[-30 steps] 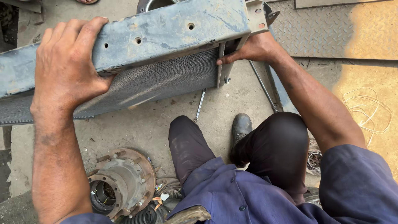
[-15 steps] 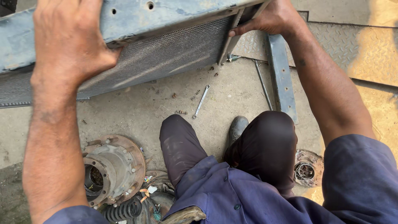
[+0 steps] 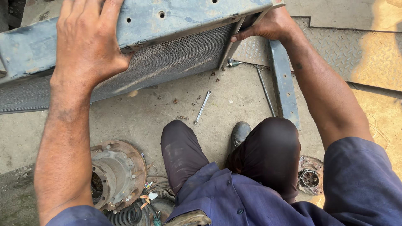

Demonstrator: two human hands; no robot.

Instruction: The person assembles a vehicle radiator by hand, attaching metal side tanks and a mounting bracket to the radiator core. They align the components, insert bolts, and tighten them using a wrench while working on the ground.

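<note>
Two hands hold a radiator (image 3: 167,62) that stands tilted over the concrete floor (image 3: 146,113), its blue-grey metal top frame toward the camera and its finned mesh core facing down and forward. Left hand (image 3: 90,42): laid flat over the top frame, fingers spread across the upper face, thumb hooked under the edge against the mesh; grip is a clamp on the frame. Right hand (image 3: 270,25): wrapped around the right end of the radiator at the side bracket, fingers curled behind, thumb extended along the frame edge; grip is closed on that corner.

On the floor below the radiator lies a small combination wrench (image 3: 202,107), well apart from both hands. A flat metal bar (image 3: 284,86) lies beside the right forearm. A rusty brake hub (image 3: 117,173) rests near the left elbow, beside a coil spring (image 3: 125,215). One dark boot (image 3: 240,133) shows between the knees.
</note>
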